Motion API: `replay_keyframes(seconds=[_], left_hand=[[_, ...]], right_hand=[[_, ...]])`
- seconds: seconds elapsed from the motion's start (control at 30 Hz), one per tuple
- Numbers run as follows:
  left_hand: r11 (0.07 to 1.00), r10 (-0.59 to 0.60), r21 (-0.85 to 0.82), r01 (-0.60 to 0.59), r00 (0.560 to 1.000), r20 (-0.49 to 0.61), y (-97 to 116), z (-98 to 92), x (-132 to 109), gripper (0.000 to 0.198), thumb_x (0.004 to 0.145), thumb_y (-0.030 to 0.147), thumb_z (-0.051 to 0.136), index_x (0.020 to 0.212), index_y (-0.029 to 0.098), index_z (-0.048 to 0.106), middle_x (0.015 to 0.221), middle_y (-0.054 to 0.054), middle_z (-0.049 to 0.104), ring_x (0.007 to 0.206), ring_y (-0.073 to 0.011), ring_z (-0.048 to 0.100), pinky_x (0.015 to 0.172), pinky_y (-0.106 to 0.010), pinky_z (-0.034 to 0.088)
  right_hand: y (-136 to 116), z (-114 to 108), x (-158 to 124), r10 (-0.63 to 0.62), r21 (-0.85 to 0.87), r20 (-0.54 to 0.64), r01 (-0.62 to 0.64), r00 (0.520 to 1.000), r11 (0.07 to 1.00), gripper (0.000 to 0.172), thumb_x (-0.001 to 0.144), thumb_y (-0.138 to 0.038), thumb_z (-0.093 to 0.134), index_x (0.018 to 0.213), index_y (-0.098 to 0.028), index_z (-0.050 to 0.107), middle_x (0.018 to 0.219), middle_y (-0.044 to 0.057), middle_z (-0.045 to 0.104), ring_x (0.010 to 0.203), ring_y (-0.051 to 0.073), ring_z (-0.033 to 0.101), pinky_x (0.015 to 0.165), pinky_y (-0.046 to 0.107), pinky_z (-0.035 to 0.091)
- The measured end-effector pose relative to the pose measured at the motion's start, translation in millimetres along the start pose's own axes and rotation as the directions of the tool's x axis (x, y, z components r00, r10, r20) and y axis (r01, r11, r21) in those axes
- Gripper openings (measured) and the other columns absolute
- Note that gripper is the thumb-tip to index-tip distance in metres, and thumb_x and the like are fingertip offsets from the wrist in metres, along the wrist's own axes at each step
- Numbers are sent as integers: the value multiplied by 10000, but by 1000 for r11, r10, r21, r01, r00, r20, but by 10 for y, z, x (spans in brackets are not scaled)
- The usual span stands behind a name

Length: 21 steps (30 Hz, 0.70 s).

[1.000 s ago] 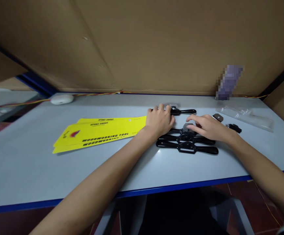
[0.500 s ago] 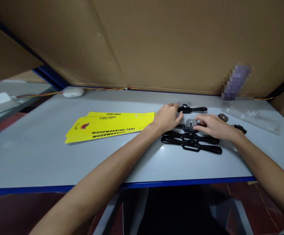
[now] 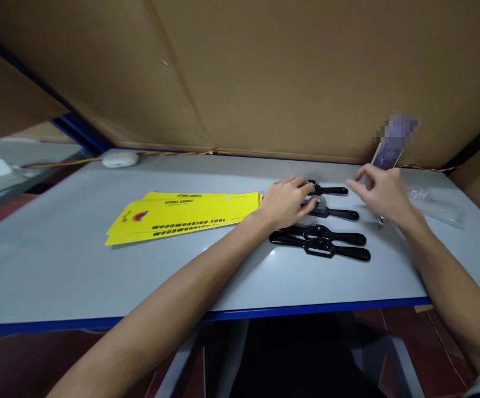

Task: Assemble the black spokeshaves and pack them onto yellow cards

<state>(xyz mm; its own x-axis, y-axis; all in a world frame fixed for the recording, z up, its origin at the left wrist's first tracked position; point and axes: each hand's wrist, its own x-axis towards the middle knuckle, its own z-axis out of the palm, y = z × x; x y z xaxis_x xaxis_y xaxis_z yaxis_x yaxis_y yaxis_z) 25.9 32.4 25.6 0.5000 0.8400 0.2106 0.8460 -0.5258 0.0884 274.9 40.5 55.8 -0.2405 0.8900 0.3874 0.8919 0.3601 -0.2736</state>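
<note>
Several black spokeshaves lie on the table at right of centre, roughly side by side. My left hand [image 3: 287, 202] rests over the left ends of the two far ones, fingers spread and thumb apart from the index finger. Its thumb touches the second spokeshave [image 3: 339, 213], which has a grey metal blade [image 3: 319, 207] at its middle. The farthest spokeshave [image 3: 331, 190] lies by the left fingertips. Nearer me are two more, the third [image 3: 349, 238] and the nearest spokeshave [image 3: 320, 247]. My right hand [image 3: 383, 190], slightly blurred, hovers to their right, thumb and index apart, with nothing visible between them.
Yellow printed cards [image 3: 182, 218] are stacked left of the spokeshaves. Clear plastic bags [image 3: 441, 213] lie at right. A small shiny metal piece [image 3: 381, 222] shows below my right hand. A white rounded device [image 3: 119, 160] and cable sit along the cardboard wall [image 3: 264, 83].
My right hand has let go of the blade on the second spokeshave and moved right and away from me. My left hand has stayed nearly in place.
</note>
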Motion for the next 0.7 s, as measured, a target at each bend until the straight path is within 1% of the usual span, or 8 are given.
replay_keyframes(seconds=[0.03, 0.1, 0.17, 0.23, 0.4, 0.5, 0.57, 0.7], left_hand=[[1000, 9, -5, -9, 1000, 8, -3, 3, -4, 438, 1049, 450, 441, 1317, 189, 668, 1231, -131, 679, 1151, -312, 633, 896, -401, 517], [1000, 9, -11, -9, 999, 30, -13, 16, -8, 499, 1027, 527, 481, 1374, 204, 638, 1282, -135, 660, 1109, -320, 663, 862, -398, 519], [1000, 7, -19, -6, 998, 70, -22, 25, -7, 558, 1004, 580, 512, 1422, 222, 606, 1325, -139, 652, 1070, -325, 690, 853, -401, 521], [999, 8, -36, -4, 993, 118, -30, 24, 0, 592, 993, 596, 531, 1456, 230, 578, 1328, -143, 671, 1071, -330, 703, 875, -413, 522], [997, -1, -69, 14, 982, 187, -42, -13, 22, 606, 988, 566, 563, 1479, 210, 551, 1270, -153, 729, 1134, -341, 696, 920, -430, 519], [996, -16, -81, 33, 979, 205, -52, -33, 27, 618, 979, 563, 576, 1484, 207, 549, 1239, -146, 744, 1131, -340, 701, 924, -429, 522], [995, -19, -94, 40, 977, 212, -64, -39, 29, 620, 977, 562, 574, 1485, 208, 551, 1214, -139, 753, 1128, -336, 703, 927, -427, 522], [990, 13, -139, 19, 975, 223, -98, -22, 36, 623, 963, 553, 585, 1484, 212, 563, 1120, -123, 774, 1103, -330, 706, 909, -422, 519]], right_hand=[[64, -109, 7, 55, 10, -33, -55, 998, 998, 346, 943, -568, 592, 864, -235, 644, 643, 13, 593, 635, 206, 552, 741, 379, 392], [213, -311, -22, 151, 2, -19, -151, 988, 989, 366, 917, -588, 604, 796, -244, 626, 608, 15, 571, 617, 208, 532, 670, 364, 377], [391, -454, -112, 204, -49, 86, -201, 975, 978, 388, 880, -612, 630, 752, -247, 615, 602, 17, 578, 596, 205, 523, 634, 359, 369], [595, -524, -249, 215, -118, 218, -193, 952, 974, 422, 868, -650, 616, 741, -248, 600, 607, 20, 591, 578, 201, 520, 612, 357, 367], [1058, -504, -605, 178, -87, 428, -155, 886, 984, 498, 790, -644, 681, 1062, -227, 664, 882, 66, 712, 678, 218, 615, 666, 388, 472], [1187, -472, -687, 119, -49, 418, -109, 901, 993, 447, 847, -629, 617, 1024, -223, 670, 895, 82, 698, 725, 229, 623, 701, 406, 492], [1191, -471, -664, 81, -68, 379, -60, 922, 996, 418, 830, -614, 631, 966, -221, 670, 895, 92, 686, 728, 238, 615, 709, 413, 484], [948, -489, -498, 53, -127, 215, -26, 975, 992, 376, 809, -568, 662, 946, -218, 653, 976, 114, 687, 675, 220, 589, 676, 388, 444]])
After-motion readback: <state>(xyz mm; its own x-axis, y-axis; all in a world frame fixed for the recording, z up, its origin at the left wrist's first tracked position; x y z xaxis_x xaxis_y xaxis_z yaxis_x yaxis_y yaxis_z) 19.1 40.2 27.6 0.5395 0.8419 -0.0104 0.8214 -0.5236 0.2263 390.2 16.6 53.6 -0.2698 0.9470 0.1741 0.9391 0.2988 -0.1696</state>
